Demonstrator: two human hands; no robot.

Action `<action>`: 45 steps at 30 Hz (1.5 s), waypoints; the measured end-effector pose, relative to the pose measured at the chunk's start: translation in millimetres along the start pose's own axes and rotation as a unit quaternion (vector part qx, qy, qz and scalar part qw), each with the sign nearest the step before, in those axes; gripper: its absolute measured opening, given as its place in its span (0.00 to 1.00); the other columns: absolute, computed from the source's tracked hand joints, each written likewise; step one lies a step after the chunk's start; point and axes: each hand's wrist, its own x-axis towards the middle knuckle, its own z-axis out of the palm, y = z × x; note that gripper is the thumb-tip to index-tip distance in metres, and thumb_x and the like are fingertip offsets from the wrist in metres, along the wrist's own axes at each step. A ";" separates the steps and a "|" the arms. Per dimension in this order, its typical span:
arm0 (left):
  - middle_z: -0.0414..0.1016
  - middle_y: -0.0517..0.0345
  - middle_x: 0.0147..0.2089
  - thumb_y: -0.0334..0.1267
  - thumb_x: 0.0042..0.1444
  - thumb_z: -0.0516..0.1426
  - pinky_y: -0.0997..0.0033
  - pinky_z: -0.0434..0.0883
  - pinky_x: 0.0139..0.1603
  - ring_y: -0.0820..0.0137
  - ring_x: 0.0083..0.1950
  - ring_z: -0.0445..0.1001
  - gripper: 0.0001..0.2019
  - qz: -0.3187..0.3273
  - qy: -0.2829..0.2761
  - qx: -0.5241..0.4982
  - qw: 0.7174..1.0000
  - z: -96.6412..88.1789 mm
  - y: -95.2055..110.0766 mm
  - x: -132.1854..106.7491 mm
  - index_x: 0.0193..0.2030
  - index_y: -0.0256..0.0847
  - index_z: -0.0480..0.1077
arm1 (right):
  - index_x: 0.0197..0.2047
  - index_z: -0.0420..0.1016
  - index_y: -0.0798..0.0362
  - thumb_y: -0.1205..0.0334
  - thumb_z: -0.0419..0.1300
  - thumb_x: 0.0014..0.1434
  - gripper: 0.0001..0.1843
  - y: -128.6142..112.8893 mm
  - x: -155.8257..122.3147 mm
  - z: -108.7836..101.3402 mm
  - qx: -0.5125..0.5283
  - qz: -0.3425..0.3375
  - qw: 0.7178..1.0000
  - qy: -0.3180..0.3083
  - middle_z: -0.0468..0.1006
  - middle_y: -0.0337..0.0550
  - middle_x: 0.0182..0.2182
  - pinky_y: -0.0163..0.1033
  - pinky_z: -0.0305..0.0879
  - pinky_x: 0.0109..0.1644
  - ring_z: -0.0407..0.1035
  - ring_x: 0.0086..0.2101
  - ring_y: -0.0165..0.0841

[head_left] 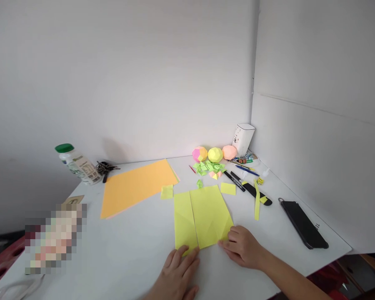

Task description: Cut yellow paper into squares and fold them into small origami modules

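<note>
Yellow paper [209, 214] lies flat on the table in front of me, with a straight line dividing a narrower left part from a wider right part. Whether that line is a fold edge or a cut I cannot tell. My left hand [179, 271] rests with fingers stretched over the paper's lower left edge. At the lower right corner, my right hand [242, 248] has its fingers curled and pinched on the paper's edge. Small yellow paper pieces [167, 192] lie by its upper corners. A black cutter [253, 192] is to the right, beside a yellow paper strip [257, 200].
Orange paper sheets [134, 187] lie to the left. Folded paper balls [215, 155] and green paper bits [208, 167] sit near the wall. A white bottle [81, 166], keys [104, 167], pens [234, 181], a white container [243, 139] and a black phone [303, 225] stand or lie around.
</note>
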 end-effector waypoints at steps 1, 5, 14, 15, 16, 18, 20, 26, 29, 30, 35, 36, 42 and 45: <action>0.62 0.55 0.64 0.42 0.55 0.54 0.53 0.61 0.54 0.53 0.59 0.59 0.23 0.006 0.009 0.012 1.000 3.1 -1.2 -0.2 0.59 0.43 0.62 | 0.30 0.72 0.54 0.66 0.51 0.62 0.12 -0.2 0.0 -0.1 -0.003 0.002 1.000 0.000 0.66 0.39 0.21 0.38 0.48 0.30 0.54 0.25 0.31; 0.64 0.54 0.62 0.43 0.54 0.55 0.56 0.61 0.53 0.53 0.58 0.60 0.23 0.018 0.037 0.040 0.998 10.3 -3.3 -0.7 0.57 0.43 0.64 | 0.30 0.71 0.53 0.66 0.51 0.62 0.11 -0.7 0.5 -1.1 -0.010 -0.003 1.000 0.005 0.66 0.39 0.21 0.38 0.47 0.29 0.53 0.25 0.30; 0.65 0.56 0.62 0.41 0.54 0.55 0.57 0.61 0.52 0.54 0.58 0.59 0.22 0.020 0.030 0.044 0.998 -4.0 0.4 3.7 0.57 0.42 0.64 | 0.28 0.70 0.53 0.66 0.51 0.62 0.11 0.6 0.0 0.5 -0.007 0.000 1.000 0.004 0.65 0.39 0.21 0.38 0.47 0.30 0.53 0.24 0.30; 0.65 0.56 0.62 0.41 0.54 0.54 0.57 0.61 0.52 0.54 0.58 0.60 0.22 0.020 0.025 0.046 0.998 -6.7 1.0 5.1 0.57 0.42 0.64 | 0.28 0.70 0.53 0.66 0.51 0.62 0.11 0.5 0.2 0.4 -0.006 0.001 1.000 0.004 0.65 0.39 0.21 0.38 0.47 0.30 0.53 0.25 0.30; 0.65 0.56 0.62 0.41 0.54 0.54 0.57 0.62 0.52 0.54 0.58 0.60 0.22 0.019 0.020 0.048 0.998 -9.2 1.4 6.3 0.57 0.42 0.64 | 0.29 0.70 0.53 0.66 0.51 0.62 0.11 0.4 0.4 0.2 -0.006 0.001 1.000 0.004 0.65 0.39 0.21 0.38 0.47 0.30 0.53 0.25 0.30; 0.66 0.57 0.61 0.41 0.54 0.54 0.57 0.62 0.51 0.54 0.58 0.60 0.22 0.017 0.015 0.049 0.999 -12.9 2.1 7.8 0.57 0.42 0.64 | 0.30 0.71 0.53 0.66 0.51 0.62 0.11 0.1 0.9 -0.4 -0.006 0.001 1.000 0.007 0.65 0.38 0.21 0.38 0.47 0.30 0.54 0.25 0.30; 0.66 0.57 0.62 0.40 0.54 0.53 0.57 0.62 0.52 0.54 0.58 0.60 0.22 0.016 0.011 0.045 0.999 -14.7 2.4 8.1 0.57 0.42 0.64 | 0.30 0.71 0.53 0.66 0.51 0.62 0.10 -0.2 1.0 -0.8 -0.008 0.000 1.000 0.009 0.65 0.38 0.21 0.37 0.47 0.30 0.54 0.25 0.30; 0.65 0.56 0.62 0.40 0.54 0.54 0.56 0.61 0.52 0.54 0.59 0.59 0.22 0.017 0.022 0.035 0.999 -9.4 2.2 5.3 0.57 0.42 0.64 | 0.32 0.72 0.53 0.66 0.52 0.62 0.10 0.0 0.5 -0.5 -0.005 0.000 1.000 0.004 0.65 0.38 0.21 0.38 0.46 0.30 0.54 0.25 0.30; 0.63 0.57 0.63 0.40 0.54 0.54 0.54 0.61 0.53 0.53 0.60 0.58 0.23 0.013 0.021 0.034 0.999 -1.6 0.8 2.4 0.58 0.42 0.63 | 0.34 0.73 0.53 0.66 0.52 0.62 0.09 0.2 0.7 -1.0 -0.002 -0.003 1.000 0.004 0.66 0.39 0.22 0.38 0.46 0.30 0.55 0.25 0.31; 0.62 0.57 0.64 0.40 0.54 0.53 0.54 0.60 0.54 0.53 0.60 0.57 0.23 0.012 0.020 0.032 0.999 1.1 0.2 1.2 0.58 0.43 0.63 | 0.35 0.73 0.53 0.66 0.52 0.62 0.09 0.2 0.8 -1.3 -0.002 -0.003 1.000 0.004 0.66 0.39 0.22 0.38 0.46 0.30 0.55 0.25 0.31; 0.59 0.58 0.66 0.40 0.55 0.53 0.53 0.61 0.55 0.52 0.61 0.56 0.24 0.003 0.007 0.022 1.000 7.7 -1.5 -2.4 0.59 0.44 0.61 | 0.34 0.73 0.53 0.66 0.51 0.63 0.10 -0.8 1.4 -2.6 -0.001 -0.003 1.000 0.006 0.66 0.39 0.21 0.37 0.47 0.30 0.55 0.25 0.30; 0.59 0.58 0.66 0.40 0.55 0.53 0.52 0.61 0.55 0.52 0.61 0.56 0.24 0.002 0.005 0.019 1.000 7.3 -1.5 -2.4 0.59 0.44 0.61 | 0.34 0.73 0.53 0.66 0.51 0.63 0.10 -1.1 1.7 -2.9 -0.002 -0.003 1.000 0.009 0.66 0.39 0.21 0.37 0.47 0.30 0.55 0.25 0.30; 0.61 0.55 0.65 0.40 0.54 0.54 0.52 0.61 0.55 0.51 0.61 0.57 0.25 -0.003 0.000 0.008 1.000 5.1 -0.4 -1.6 0.60 0.44 0.61 | 0.31 0.72 0.53 0.66 0.51 0.63 0.12 -2.0 3.0 -4.0 -0.004 0.001 1.000 0.011 0.65 0.38 0.21 0.37 0.47 0.29 0.54 0.24 0.30; 0.60 0.55 0.65 0.40 0.54 0.54 0.51 0.61 0.55 0.51 0.61 0.57 0.25 -0.005 -0.001 0.007 1.000 6.3 -0.3 -2.3 0.60 0.44 0.61 | 0.29 0.72 0.53 0.65 0.50 0.63 0.13 -1.4 2.6 -3.2 -0.009 0.001 1.000 0.007 0.65 0.39 0.21 0.38 0.47 0.29 0.54 0.24 0.30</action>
